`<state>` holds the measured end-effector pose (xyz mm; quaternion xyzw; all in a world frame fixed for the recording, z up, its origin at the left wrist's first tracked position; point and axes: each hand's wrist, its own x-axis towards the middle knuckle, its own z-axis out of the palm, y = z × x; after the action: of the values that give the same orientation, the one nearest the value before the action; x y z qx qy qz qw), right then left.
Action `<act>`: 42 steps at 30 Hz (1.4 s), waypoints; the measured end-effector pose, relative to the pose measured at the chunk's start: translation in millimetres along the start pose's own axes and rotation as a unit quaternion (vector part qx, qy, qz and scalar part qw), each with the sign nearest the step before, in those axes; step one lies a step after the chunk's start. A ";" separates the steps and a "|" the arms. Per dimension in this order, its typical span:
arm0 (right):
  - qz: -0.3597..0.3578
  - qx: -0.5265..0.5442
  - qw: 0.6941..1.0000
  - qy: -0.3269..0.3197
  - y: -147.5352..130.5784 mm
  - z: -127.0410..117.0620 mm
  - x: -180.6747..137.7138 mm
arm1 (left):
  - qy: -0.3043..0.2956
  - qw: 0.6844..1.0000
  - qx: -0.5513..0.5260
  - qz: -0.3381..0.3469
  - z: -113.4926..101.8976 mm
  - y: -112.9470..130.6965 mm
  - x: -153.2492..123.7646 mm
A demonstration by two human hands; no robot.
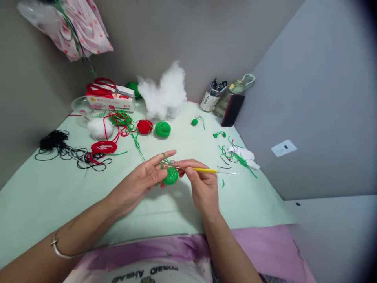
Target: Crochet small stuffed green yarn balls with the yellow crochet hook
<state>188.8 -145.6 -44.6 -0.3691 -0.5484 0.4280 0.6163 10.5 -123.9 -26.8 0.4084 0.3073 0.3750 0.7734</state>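
Between thumb and fingers, my left hand pinches a small round green crochet piece. Green yarn loops over its raised index finger and trails back toward a tangle on the table. My right hand grips a crochet hook with a yellow handle and metal ends. The hook's left tip lies at the top edge of the green piece; whether it is inside a stitch I cannot tell. A small silvery item, too small to name, shows beside the right fingertips.
At the back are white stuffing, red scissors on a tissue pack, a pen cup, a bottle and a phone. Red yarn, green yarn and black yarn lie left of centre; green scraps lie right.
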 end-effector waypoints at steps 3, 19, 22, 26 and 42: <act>-0.008 -0.009 1.000 0.018 -4.2 -1.5 -5.0 | 0.009 1.000 -0.023 -0.003 6.4 -1.1 -5.3; -0.125 -0.066 0.986 0.092 -26.9 -0.6 -30.7 | 0.032 0.986 -0.161 -0.010 39.1 -3.4 -29.3; -0.060 0.038 0.995 0.070 -30.1 0.6 -29.6 | 0.028 0.991 -0.133 0.000 37.3 -1.2 -30.1; -0.054 -0.016 0.997 0.053 -25.7 9.5 -28.8 | 0.024 0.997 -0.070 0.004 37.8 -6.6 -30.6; -0.062 -0.074 0.995 0.022 -27.5 20.7 -32.1 | 0.092 0.994 -0.062 0.016 34.9 -13.5 -27.1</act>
<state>170.7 -185.8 -28.1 -0.3880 -0.5865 0.3392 0.6248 27.9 -165.6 -17.2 0.3287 0.3467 0.4415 0.7595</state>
